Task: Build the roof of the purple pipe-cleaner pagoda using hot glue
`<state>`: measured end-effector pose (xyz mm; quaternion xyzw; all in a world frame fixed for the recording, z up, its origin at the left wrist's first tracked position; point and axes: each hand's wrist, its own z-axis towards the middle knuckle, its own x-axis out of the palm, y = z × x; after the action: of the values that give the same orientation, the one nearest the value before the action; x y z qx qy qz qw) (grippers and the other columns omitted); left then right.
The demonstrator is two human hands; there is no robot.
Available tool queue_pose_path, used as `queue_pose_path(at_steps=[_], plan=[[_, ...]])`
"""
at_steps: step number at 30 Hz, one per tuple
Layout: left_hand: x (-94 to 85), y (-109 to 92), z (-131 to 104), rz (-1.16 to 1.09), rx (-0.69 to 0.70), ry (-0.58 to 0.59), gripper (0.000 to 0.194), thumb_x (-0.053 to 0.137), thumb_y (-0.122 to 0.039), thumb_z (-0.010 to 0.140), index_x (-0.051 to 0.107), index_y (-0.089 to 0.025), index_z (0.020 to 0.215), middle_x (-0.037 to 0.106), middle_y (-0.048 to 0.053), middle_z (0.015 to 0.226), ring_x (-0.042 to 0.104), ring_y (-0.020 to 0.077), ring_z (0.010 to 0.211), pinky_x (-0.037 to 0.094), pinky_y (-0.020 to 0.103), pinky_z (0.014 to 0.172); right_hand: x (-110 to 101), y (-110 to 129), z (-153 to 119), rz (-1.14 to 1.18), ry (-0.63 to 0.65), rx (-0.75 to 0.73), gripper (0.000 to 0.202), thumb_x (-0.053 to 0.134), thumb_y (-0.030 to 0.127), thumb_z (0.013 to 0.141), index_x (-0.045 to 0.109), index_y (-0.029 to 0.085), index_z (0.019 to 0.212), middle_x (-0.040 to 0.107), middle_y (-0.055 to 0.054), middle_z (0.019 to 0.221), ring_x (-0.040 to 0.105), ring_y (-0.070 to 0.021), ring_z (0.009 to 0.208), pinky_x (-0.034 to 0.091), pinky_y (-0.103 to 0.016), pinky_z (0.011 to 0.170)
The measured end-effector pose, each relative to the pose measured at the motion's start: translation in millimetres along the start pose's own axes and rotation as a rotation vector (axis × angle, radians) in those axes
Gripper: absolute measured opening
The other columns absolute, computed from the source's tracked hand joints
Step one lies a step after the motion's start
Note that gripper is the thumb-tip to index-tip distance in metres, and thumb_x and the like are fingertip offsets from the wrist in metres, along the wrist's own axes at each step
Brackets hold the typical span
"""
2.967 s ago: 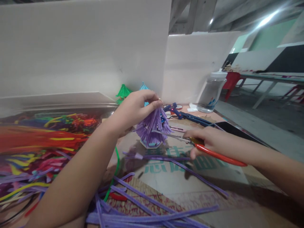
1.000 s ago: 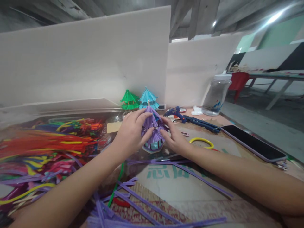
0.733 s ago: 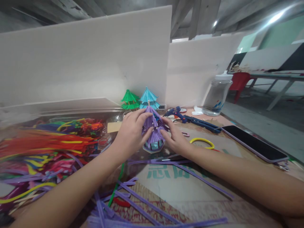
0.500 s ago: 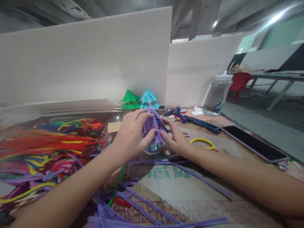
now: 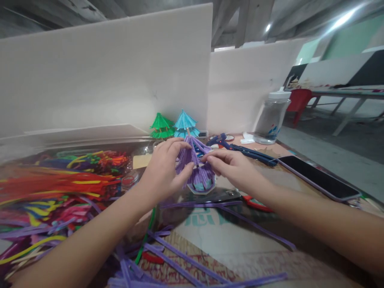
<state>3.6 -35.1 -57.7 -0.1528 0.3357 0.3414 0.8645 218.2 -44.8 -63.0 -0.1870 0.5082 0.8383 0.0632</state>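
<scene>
A small purple pavilion model point(image 5: 201, 176), with a tiered roof of pipe cleaners and a pale base, stands slightly tilted between my hands. My left hand point(image 5: 171, 164) curves around its left side, fingers near the top and thumb on the lower roof. On the right, my right hand point(image 5: 226, 162) has thumb and fingertips pinched at a purple pipe cleaner point(image 5: 201, 146) of the upper roof; the exact contact is partly hidden. Blue parts show inside the gap in that roof. Loose purple pipe cleaners point(image 5: 186, 256) lie on the table in front.
Behind stand a green pavilion point(image 5: 162, 126) and a light-blue pavilion point(image 5: 185, 124). Colourful pipe cleaners point(image 5: 60, 180) heap up at left. To the right are a glue gun point(image 5: 220, 141), a phone point(image 5: 319, 178), a water bottle point(image 5: 272, 118) and red-handled scissors point(image 5: 256, 203).
My right hand has turned and closed into a pinch near the upper roof, its forearm now covering the yellow loop. The model has tilted a little; my left hand stays around it.
</scene>
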Motion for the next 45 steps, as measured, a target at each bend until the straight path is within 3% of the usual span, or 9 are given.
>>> queue_pose_path(at_steps=[2, 6, 9, 12, 19, 23, 33, 40, 45], plan=[[-0.1, 2, 0, -0.002, -0.004, -0.004, 0.031, 0.06, -0.028, 0.089, 0.054, -0.016, 0.117, 0.06, 0.013, 0.123, 0.055, 0.0276, 0.123, 0.043, 0.044, 0.104, 1, 7, -2, 0.061, 0.134, 0.166, 0.023, 0.053, 0.027, 0.09, 0.069, 0.015, 0.102, 0.049, 0.005, 0.049, 0.045, -0.0109, 0.047, 0.033, -0.024, 0.047], [-1.2, 2, 0, -0.01, 0.008, 0.001, 0.029, 0.058, -0.028, 0.091, 0.054, -0.016, 0.117, 0.058, 0.013, 0.123, 0.053, 0.0273, 0.122, 0.043, 0.045, 0.103, 4, 12, -6, 0.398, 0.305, 0.42, 0.05, 0.056, 0.027, 0.089, 0.048, 0.016, 0.137, 0.054, 0.007, 0.045, 0.034, -0.0087, 0.036, 0.023, -0.021, 0.039], [-1.7, -2, 0, -0.026, 0.017, 0.002, 0.026, 0.056, -0.026, 0.092, 0.055, -0.017, 0.116, 0.056, 0.012, 0.123, 0.052, 0.0269, 0.124, 0.042, 0.045, 0.104, 10, 8, -9, 0.748, 0.283, 0.44, 0.046, 0.059, 0.027, 0.088, 0.044, 0.019, 0.131, 0.054, 0.01, 0.047, 0.025, -0.0056, 0.033, 0.022, -0.018, 0.036], [-1.1, -6, -1, -0.043, 0.018, -0.01, 0.023, 0.056, -0.025, 0.092, 0.054, -0.017, 0.114, 0.056, 0.012, 0.122, 0.052, 0.0266, 0.122, 0.043, 0.045, 0.103, 16, 5, -11, 0.891, 0.288, 0.408, 0.031, 0.058, 0.023, 0.089, 0.044, 0.021, 0.116, 0.054, 0.01, 0.047, 0.023, -0.0045, 0.031, 0.024, -0.016, 0.034], [-0.6, -10, -2, -0.063, 0.03, -0.017, 0.02, 0.056, -0.023, 0.09, 0.052, -0.016, 0.109, 0.058, 0.01, 0.111, 0.056, 0.0244, 0.111, 0.045, 0.041, 0.098, 17, 9, -16, 0.959, 0.443, 0.4, 0.018, 0.052, 0.019, 0.093, 0.041, 0.022, 0.107, 0.058, 0.008, 0.052, 0.03, -0.0048, 0.031, 0.03, -0.015, 0.035], [-3.4, -12, -2, -0.064, 0.029, -0.01, 0.021, 0.054, -0.02, 0.089, 0.052, -0.017, 0.11, 0.058, 0.01, 0.113, 0.056, 0.0247, 0.111, 0.045, 0.041, 0.097, 19, 9, -19, 0.994, 0.452, 0.358, 0.009, 0.05, 0.019, 0.094, 0.044, 0.021, 0.1, 0.058, 0.008, 0.052, 0.029, -0.0046, 0.03, 0.032, -0.014, 0.034], [-6.7, -19, -1, -0.048, 0.032, -0.03, 0.017, 0.055, -0.018, 0.089, 0.052, -0.017, 0.106, 0.06, 0.01, 0.11, 0.057, 0.0244, 0.108, 0.045, 0.041, 0.096, 22, 9, -23, 1.0, 0.449, 0.35, 0.01, 0.051, 0.018, 0.094, 0.045, 0.022, 0.1, 0.058, 0.008, 0.052, 0.031, -0.0045, 0.031, 0.034, -0.013, 0.034], [-16.5, -11, 4, -0.111, 0.052, 0.132, 0.022, 0.05, -0.032, 0.097, 0.056, -0.019, 0.114, 0.062, 0.008, 0.117, 0.055, 0.0242, 0.115, 0.041, 0.042, 0.101, 23, 8, -20, 0.954, 0.303, 0.355, 0.013, 0.057, 0.023, 0.091, 0.044, 0.022, 0.09, 0.055, 0.009, 0.049, 0.029, -0.0044, 0.031, 0.031, -0.015, 0.034], [-15.5, -8, 4, -0.148, -0.018, 0.113, 0.023, 0.043, -0.026, 0.099, 0.054, -0.019, 0.118, 0.064, 0.007, 0.115, 0.059, 0.0219, 0.11, 0.045, 0.04, 0.098, 24, 11, -21, 0.891, 0.221, 0.394, 0.028, 0.062, 0.027, 0.088, 0.049, 0.019, 0.111, 0.056, 0.008, 0.049, 0.031, -0.0056, 0.032, 0.029, -0.017, 0.035]])
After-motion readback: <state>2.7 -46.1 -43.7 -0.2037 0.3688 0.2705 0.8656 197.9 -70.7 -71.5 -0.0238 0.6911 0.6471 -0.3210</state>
